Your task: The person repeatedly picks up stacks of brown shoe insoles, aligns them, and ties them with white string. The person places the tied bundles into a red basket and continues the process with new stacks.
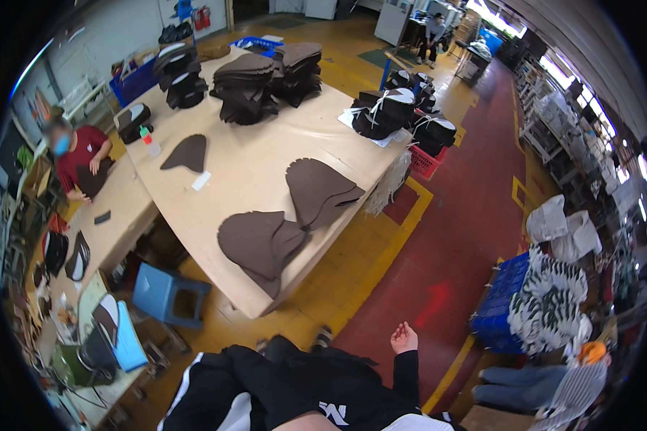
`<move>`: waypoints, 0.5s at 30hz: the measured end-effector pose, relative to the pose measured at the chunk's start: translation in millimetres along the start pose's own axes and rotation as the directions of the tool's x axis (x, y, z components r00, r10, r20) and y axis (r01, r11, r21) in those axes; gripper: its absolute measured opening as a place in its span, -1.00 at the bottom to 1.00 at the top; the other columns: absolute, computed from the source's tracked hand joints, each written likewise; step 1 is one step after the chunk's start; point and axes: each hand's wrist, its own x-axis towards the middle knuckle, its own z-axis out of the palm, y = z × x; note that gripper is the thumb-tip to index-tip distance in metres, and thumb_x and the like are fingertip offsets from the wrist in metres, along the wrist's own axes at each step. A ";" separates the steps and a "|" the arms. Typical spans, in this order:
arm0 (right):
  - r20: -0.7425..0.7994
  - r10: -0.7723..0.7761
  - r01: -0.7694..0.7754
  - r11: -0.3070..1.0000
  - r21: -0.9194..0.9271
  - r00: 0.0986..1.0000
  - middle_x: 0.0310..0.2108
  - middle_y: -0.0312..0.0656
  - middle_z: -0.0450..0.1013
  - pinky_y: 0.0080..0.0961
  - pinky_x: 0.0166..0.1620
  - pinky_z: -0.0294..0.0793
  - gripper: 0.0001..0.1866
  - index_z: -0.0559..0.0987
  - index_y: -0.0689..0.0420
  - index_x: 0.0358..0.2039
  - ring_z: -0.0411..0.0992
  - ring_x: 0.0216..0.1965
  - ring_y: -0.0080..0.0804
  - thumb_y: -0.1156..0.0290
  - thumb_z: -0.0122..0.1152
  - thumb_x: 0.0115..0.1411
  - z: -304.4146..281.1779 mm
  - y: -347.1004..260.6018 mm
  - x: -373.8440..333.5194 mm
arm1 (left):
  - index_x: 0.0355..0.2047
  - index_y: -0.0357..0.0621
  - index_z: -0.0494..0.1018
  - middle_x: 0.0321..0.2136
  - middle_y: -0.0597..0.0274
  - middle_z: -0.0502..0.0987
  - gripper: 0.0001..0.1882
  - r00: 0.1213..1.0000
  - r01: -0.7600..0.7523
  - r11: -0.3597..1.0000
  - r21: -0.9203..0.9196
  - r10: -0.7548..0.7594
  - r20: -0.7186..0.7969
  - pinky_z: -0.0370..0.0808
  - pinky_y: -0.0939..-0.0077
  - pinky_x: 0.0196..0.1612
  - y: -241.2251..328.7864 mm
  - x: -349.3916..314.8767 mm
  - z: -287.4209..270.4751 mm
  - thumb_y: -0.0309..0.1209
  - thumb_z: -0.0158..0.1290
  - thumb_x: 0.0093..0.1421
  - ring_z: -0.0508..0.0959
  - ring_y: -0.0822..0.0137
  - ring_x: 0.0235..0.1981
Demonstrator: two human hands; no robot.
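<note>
Black-sleeved, the right hand (404, 337) is empty, fingers loosely curled; I can't see the left hand. Beyond, scalloped brown panels (257, 243) lie in fanned piles on the near end of the counter (244, 179). For lifting, I'd square their edges first, lest layers slip.

Dark brown covers the near cut pieces (255, 241) and the far stacks (243, 79) alike, against the pale tan of the worktop (244, 161). The stool (154, 293) at left is greyish blue, and a sheet (128, 341) near it is light blue. Ochre yellow floor (352, 248) meets a deep red walkway (428, 248) with bright yellow lines along it. At right, a blue crate (497, 305) bears a bundle (550, 298) patterned in white and dark green; beyond the worktop, another crate (425, 163) is red. A co-worker's shirt (90, 144) at far left is maroon; the near sleeve (406, 377) is black.
</note>
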 end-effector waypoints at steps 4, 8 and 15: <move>0.058 -0.021 0.020 1.000 0.021 0.998 -0.42 -0.42 0.44 -0.59 -0.30 0.38 -0.88 0.50 -0.05 -0.25 0.36 -0.40 -0.58 0.34 0.14 0.17 36.9 -61.4 28.2 | 0.17 -0.43 0.14 0.14 -0.14 0.25 -0.28 0.998 0.022 0.997 0.069 -0.025 0.051 0.12 0.17 0.22 -27.8 11.5 -60.3 0.02 -0.20 0.29 0.22 0.00 0.19; 0.139 -0.020 0.017 1.000 0.020 0.990 -0.41 -0.44 0.44 -0.57 -0.30 0.38 -0.87 0.51 -0.04 -0.24 0.36 -0.41 -0.59 0.32 0.14 0.18 77.9 -94.3 60.0 | 0.13 -0.41 0.21 0.12 -0.06 0.29 -0.31 0.942 0.261 0.950 0.171 -0.211 -0.262 0.17 0.18 0.19 -11.1 -12.1 -154.7 0.02 -0.17 0.27 0.27 0.03 0.16; 0.316 0.165 -0.129 0.983 -0.129 0.934 -0.50 -0.45 0.43 -0.66 -0.39 0.36 -0.87 0.48 0.03 -0.44 0.32 -0.53 -0.63 0.29 0.14 0.20 193.9 -73.5 94.8 | 0.23 -0.12 0.08 0.09 -0.05 0.31 -0.20 -0.708 0.694 0.354 -0.627 0.175 -0.684 0.27 0.24 0.16 -55.9 -293.2 -292.9 -0.10 0.14 0.07 0.33 0.06 0.12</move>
